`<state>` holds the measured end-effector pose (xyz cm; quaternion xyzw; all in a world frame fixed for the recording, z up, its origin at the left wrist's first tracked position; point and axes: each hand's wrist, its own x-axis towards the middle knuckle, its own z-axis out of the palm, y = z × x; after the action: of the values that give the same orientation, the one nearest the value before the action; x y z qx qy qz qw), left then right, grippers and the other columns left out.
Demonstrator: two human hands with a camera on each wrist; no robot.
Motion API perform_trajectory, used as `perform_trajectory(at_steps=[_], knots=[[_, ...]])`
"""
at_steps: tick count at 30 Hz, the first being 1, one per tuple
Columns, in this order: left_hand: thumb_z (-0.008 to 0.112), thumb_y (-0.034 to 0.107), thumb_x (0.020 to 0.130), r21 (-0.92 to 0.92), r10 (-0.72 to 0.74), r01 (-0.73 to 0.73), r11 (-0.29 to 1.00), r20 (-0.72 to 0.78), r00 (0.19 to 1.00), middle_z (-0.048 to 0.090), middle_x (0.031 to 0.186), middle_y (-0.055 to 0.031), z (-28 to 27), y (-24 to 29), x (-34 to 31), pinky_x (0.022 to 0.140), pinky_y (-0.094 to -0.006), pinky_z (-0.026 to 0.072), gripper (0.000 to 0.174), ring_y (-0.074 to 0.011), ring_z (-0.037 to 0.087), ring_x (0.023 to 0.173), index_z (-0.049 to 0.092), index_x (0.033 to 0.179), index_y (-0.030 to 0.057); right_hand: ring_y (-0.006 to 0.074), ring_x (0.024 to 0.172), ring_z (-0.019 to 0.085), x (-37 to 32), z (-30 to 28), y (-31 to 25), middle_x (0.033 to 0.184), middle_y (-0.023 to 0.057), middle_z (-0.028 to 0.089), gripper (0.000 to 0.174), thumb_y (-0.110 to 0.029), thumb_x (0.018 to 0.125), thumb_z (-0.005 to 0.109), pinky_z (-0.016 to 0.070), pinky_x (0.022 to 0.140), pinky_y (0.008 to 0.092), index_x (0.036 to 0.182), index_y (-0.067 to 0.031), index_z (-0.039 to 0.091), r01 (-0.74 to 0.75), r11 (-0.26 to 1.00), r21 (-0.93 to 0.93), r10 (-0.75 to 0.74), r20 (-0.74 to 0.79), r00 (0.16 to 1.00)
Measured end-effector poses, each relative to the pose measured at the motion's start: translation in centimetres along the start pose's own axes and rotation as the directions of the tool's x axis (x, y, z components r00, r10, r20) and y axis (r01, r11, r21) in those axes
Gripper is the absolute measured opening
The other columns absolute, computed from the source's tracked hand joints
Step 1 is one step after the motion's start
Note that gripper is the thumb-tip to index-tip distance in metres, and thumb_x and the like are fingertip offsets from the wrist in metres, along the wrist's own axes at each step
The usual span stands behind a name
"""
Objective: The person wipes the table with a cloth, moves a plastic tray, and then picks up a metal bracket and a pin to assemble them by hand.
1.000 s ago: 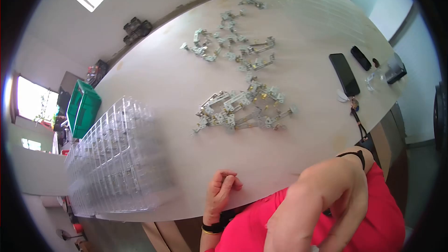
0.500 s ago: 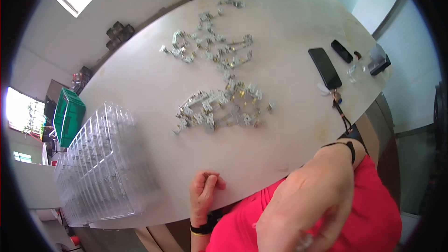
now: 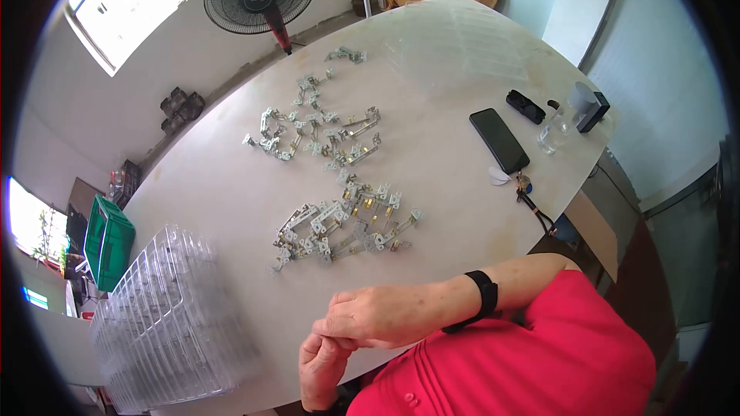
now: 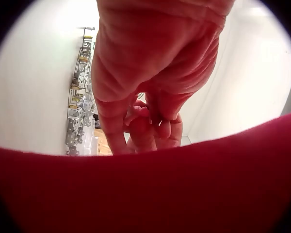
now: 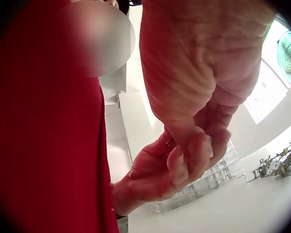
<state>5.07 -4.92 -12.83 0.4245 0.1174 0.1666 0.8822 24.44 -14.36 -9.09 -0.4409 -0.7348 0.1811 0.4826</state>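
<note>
My right hand [image 3: 378, 314] reaches across to my left hand [image 3: 320, 370] near the table's front edge, and their fingertips meet. Thumbs and fingers of both are curled in a pinch around a small metal part [image 5: 169, 143], of which only a glint shows; its exact kind I cannot tell. Beyond the hands lies a loose pile of metal brackets with brass-coloured bits [image 3: 327, 217]. A second spread of similar brackets [image 3: 331, 135] continues farther back on the table.
Stacked clear plastic trays [image 3: 171, 322] stand at the left, with a green crate [image 3: 108, 243] behind them. To the right lie a phone [image 3: 499, 140], a black case [image 3: 526, 106], a strap [image 3: 537, 212] and a clear cup [image 3: 551, 137]. Clear sheeting [image 3: 462, 50] covers the back.
My right hand has moved left from close before the camera and met the left hand at the front edge. The head view has swung right and tilted up, showing more of the fan.
</note>
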Motion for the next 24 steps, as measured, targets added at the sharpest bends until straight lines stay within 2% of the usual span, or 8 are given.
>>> perform_trajectory(at_steps=[2, 6, 8, 12, 14, 17, 23, 24], knots=[[0.054, 0.023, 0.103, 0.096, -0.071, 0.070, 0.993, 0.014, 0.997, 0.067, 0.096, -0.0138, 0.3, 0.6, -0.3, 0.082, -0.0434, 0.0555, 0.030, -0.0305, 0.066, 0.090, 0.064, 0.104, -0.0054, 0.0314, 0.093, 0.064, -0.2, -0.1, 0.0, 0.097, 0.0129, 0.063, 0.031, -0.004, 0.087, 0.064, 0.0547, 0.075, 0.0393, 0.118, -0.0009, 0.059, 0.028, 0.999, -0.026, -0.029, -0.043, 0.999], [0.055, 0.021, 0.103, 0.217, -0.182, 0.206, 0.954, -0.125, 0.975, 0.068, 0.093, -0.0131, 1.1, 1.3, -2.0, 0.081, -0.0381, 0.0554, 0.030, -0.0256, 0.067, 0.084, 0.066, 0.105, -0.0060, 0.0306, 0.092, 0.064, -0.8, -0.8, -0.3, 0.096, 0.0124, 0.063, 0.024, -0.006, 0.087, 0.062, 0.0551, 0.073, 0.0380, 0.110, -0.0010, 0.060, -0.057, 0.994, 0.089, 0.038, 0.195, 0.980], [0.059, 0.011, 0.099, 0.246, -0.321, 0.387, 0.889, -0.270, 0.908, 0.062, 0.082, -0.0019, 3.1, 2.5, -2.3, 0.062, -0.0261, 0.0436, 0.014, -0.0100, 0.053, 0.066, 0.066, 0.095, -0.0002, 0.0301, 0.090, 0.065, -1.0, -1.0, -0.5, 0.096, 0.0124, 0.063, 0.020, -0.006, 0.087, 0.062, 0.0551, 0.073, 0.0378, 0.106, -0.0012, 0.060, -0.055, 0.991, 0.124, 0.021, 0.258, 0.966], [0.056, 0.013, 0.101, 0.114, -0.376, 0.415, 0.903, -0.258, 0.890, 0.064, 0.090, -0.0056, 2.2, 1.7, -4.4, 0.065, -0.0285, 0.0451, 0.019, -0.0122, 0.057, 0.071, 0.065, 0.093, -0.0018, 0.0283, 0.084, 0.064, -1.0, -0.3, 0.0, 0.089, 0.0112, 0.061, 0.010, -0.007, 0.086, 0.060, 0.0542, 0.068, 0.0375, 0.094, -0.0023, 0.056, 0.020, 0.991, 0.135, -0.060, 0.300, 0.952], [0.053, 0.021, 0.105, 0.395, -0.426, 0.483, 0.781, -0.229, 0.875, 0.068, 0.093, -0.0094, 2.7, 2.3, -4.4, 0.082, -0.0310, 0.0519, 0.031, -0.0175, 0.064, 0.086, 0.067, 0.101, -0.0070, 0.0273, 0.081, 0.063, -0.9, 0.0, 0.0, 0.088, 0.0109, 0.059, 0.010, -0.008, 0.085, 0.060, 0.0533, 0.066, 0.0371, 0.091, -0.0026, 0.054, 0.115, 0.983, 0.141, -0.150, 0.265, 0.953], [0.056, 0.021, 0.103, 0.432, -0.508, 0.585, 0.686, -0.291, 0.811, 0.070, 0.092, -0.0074, 2.8, 2.1, -5.0, 0.079, -0.0273, 0.0521, 0.030, -0.0138, 0.064, 0.084, 0.068, 0.104, -0.0056, 0.0275, 0.078, 0.064, -0.8, -0.4, -0.5, 0.083, 0.0095, 0.058, 0.009, -0.009, 0.085, 0.059, 0.0528, 0.065, 0.0378, 0.087, -0.0034, 0.052, 0.169, 0.982, 0.082, -0.187, 0.357, 0.915], [0.061, 0.010, 0.099, 0.315, -0.380, 0.515, 0.798, -0.401, 0.834, 0.071, 0.098, -0.0098, 4.6, 2.6, -8.6, 0.084, -0.0308, 0.0527, 0.017, -0.0164, 0.066, 0.091, 0.067, 0.103, -0.0048, 0.0315, 0.075, 0.064, -2.3, -1.1, 0.0, 0.078, 0.0113, 0.059, 0.011, -0.009, 0.086, 0.058, 0.0520, 0.064, 0.0408, 0.091, -0.0028, 0.051, 0.086, 0.992, 0.092, -0.118, 0.447, 0.887], [0.054, 0.018, 0.102, 0.245, -0.303, 0.475, 0.845, -0.512, 0.804, 0.066, 0.084, -0.0068, 4.1, 1.1, -10.7, 0.062, -0.0319, 0.0459, 0.024, -0.0143, 0.059, 0.069, 0.064, 0.090, -0.0010, 0.0339, 0.076, 0.065, -2.0, -2.1, -0.1, 0.079, 0.0139, 0.061, 0.011, -0.006, 0.086, 0.058, 0.0522, 0.063, 0.0420, 0.093, -0.0017, 0.051, -0.012, 0.998, 0.056, -0.019, 0.528, 0.849]])
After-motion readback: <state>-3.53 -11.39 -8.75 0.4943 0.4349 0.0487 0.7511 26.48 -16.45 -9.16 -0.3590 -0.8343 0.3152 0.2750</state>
